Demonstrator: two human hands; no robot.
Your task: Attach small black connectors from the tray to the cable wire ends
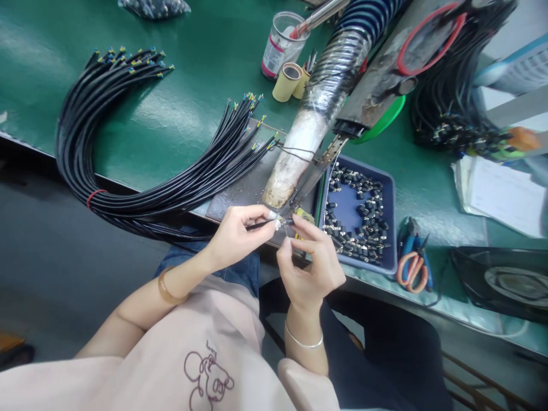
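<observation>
Cable and fingers: the end of a black cable (pixel 256 225) lies at the fingertips of the left hand (pixel 240 234), just across from the right hand (pixel 310 262), above the table's near edge.
Long axis: the short visible length runs roughly crosswise, from the left palm toward the right fingertips.
Nearer hand: the left, which touches it; the right is just beside its end.
Left fingers: pinched on the cable, close to a small pale piece at its tip.
Right fingers: curled, thumb and fingertips close together by a thin strand; too small to tell whether they grip it.
Above the hands: a soldering iron (pixel 334 149) slants down toward the fingertips, beside the pale mouth of a duct (pixel 295 142).
Cable bundle: many black cables (pixel 141 200) curve over the table's near edge at left, a red tie around them, bared coloured ends on the table (pixel 205 34).
Blue tray: this tray (pixel 391 228) stands at the near edge, right of the hands, holding many small black connectors (pixel 374 211) around a bare patch.
Clear cup: beyond the duct, this cup (pixel 274 54) holds a brush-like tool.
Right of tray: orange-handled scissors (pixel 413 273) by the near edge.
</observation>
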